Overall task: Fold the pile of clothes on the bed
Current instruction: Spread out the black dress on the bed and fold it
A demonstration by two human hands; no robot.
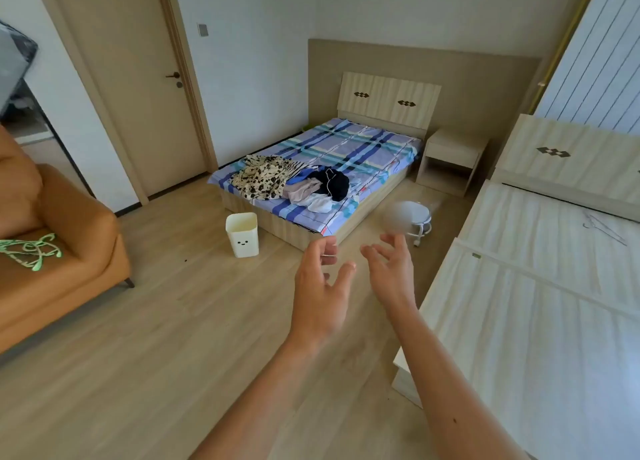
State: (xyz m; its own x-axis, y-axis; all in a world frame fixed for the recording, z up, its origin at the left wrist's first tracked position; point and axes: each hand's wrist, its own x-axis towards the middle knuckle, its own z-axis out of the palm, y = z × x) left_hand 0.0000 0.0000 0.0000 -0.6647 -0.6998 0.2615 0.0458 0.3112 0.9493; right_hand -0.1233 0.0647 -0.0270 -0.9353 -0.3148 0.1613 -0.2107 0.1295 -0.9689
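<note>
The pile of clothes (294,184) lies across the foot of the plaid-sheeted bed (367,146), its long axis running from 10 to 4 o'clock. A floral garment (261,179) is at its 10 o'clock end and a dark one (336,182) toward 4. The bed itself points toward 1 o'clock. At the pile's 7 o'clock, a white waste bin (242,243) stands on the floor, only its pale inner wall showing. At 6 o'clock, well apart from the pile, the left hand (320,300) and right hand (391,272) hover with fingers spread, holding nothing.

Bright, soft, even daylight; faint shadows under sofa (69,252) and bed (363,148); wide-angle bending tilts door (138,79) and wardrobe (588,61) at the edges; left hand (320,297) and right hand (391,272) slightly motion-blurred; grey smear beside stool (420,217).
</note>
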